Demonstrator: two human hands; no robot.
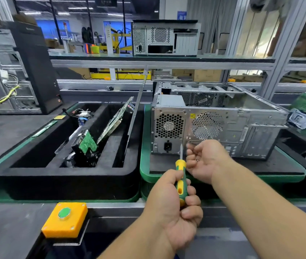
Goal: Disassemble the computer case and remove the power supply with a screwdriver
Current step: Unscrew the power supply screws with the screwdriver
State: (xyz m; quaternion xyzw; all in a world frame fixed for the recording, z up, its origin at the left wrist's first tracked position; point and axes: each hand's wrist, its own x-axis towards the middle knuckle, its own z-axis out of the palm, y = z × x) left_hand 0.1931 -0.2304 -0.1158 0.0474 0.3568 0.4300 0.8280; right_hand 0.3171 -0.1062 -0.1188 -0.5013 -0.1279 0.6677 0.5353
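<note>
Left hand point(174, 200) gripping screwdriver point(181, 176), shaft running up-frame, tip at lower right corner of power supply point(169, 128) in case point(217, 120), frame centre. Right hand point(204, 157) nearer, just beside tip, fingers loosely curled, apparently cupping a small screw.

- Two bare forearms in view, entering from the bottom edge, no sleeves showing up to the frame's border.
- Left hand point(174, 204) bare: no glove, no ring, no watch or strap at the wrist.
- Right hand point(206, 161) bare too, ungloved, wrist free of any band.
- Fingernails short and unpainted where visible.
- No clothing visible anywhere on either arm.
</note>
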